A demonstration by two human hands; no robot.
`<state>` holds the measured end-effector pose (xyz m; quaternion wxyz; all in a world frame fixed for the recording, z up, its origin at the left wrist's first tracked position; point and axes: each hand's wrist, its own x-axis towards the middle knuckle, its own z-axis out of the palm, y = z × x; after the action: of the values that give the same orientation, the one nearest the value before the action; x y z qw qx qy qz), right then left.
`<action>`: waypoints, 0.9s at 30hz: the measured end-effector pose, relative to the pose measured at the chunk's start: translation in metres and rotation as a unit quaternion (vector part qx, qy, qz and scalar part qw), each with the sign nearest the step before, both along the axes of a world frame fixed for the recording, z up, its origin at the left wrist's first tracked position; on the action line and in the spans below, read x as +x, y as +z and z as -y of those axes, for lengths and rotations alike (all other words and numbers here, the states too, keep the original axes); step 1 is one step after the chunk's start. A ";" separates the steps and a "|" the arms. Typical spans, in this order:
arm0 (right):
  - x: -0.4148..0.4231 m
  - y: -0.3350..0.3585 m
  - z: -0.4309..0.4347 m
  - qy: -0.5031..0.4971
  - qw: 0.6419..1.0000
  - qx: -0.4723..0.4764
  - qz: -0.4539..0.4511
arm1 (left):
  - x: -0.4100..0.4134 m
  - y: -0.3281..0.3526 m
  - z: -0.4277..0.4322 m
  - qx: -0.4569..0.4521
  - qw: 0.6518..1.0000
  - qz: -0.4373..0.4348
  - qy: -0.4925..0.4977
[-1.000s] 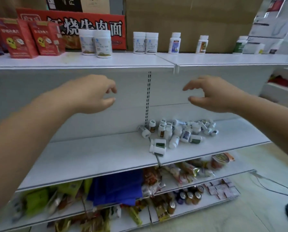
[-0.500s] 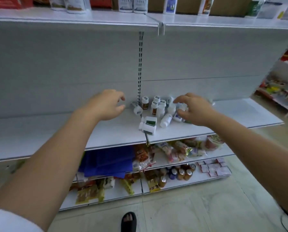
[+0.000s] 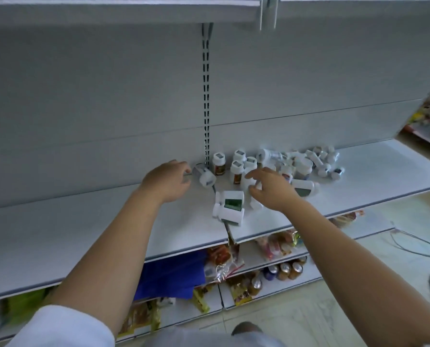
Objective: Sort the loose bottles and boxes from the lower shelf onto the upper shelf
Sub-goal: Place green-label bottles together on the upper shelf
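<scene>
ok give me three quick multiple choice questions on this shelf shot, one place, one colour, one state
1. The lying bottle nearest the left hand is: A at the front edge; B by the slotted upright; C on the floor.
2. The labels on the two front bottles are: A red; B yellow; C green.
3. The brown-labelled bottle: A stands upright; B lies flat; C is held.
Answers: 1 B, it lies at the upright's foot. 2 C, green panels show on both. 3 A, its cap faces up.
</scene>
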<state>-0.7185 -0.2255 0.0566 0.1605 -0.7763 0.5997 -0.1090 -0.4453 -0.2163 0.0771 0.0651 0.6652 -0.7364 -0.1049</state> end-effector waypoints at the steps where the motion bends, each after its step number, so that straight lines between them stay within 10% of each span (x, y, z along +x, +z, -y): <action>1: 0.002 -0.008 0.006 0.002 1.000 0.011 0.000 | -0.001 -0.007 0.007 0.010 1.000 0.000 0.000; 14: 0.038 -0.090 0.079 0.133 0.980 0.096 -0.109 | -0.070 -0.113 0.035 0.158 0.977 -0.111 -0.092; 20: 0.035 -0.099 0.080 0.098 0.993 0.055 0.019 | -0.051 -0.125 0.041 0.141 0.950 -0.279 -0.007; 27: 0.035 -0.053 0.065 -0.025 0.914 0.131 0.384 | -0.039 -0.078 0.029 0.105 0.754 -0.634 0.136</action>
<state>-0.6835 -0.2904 0.0034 0.4758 -0.6315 0.5198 -0.3237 -0.4838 -0.2452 -0.0009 0.4600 0.5420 -0.4126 -0.5696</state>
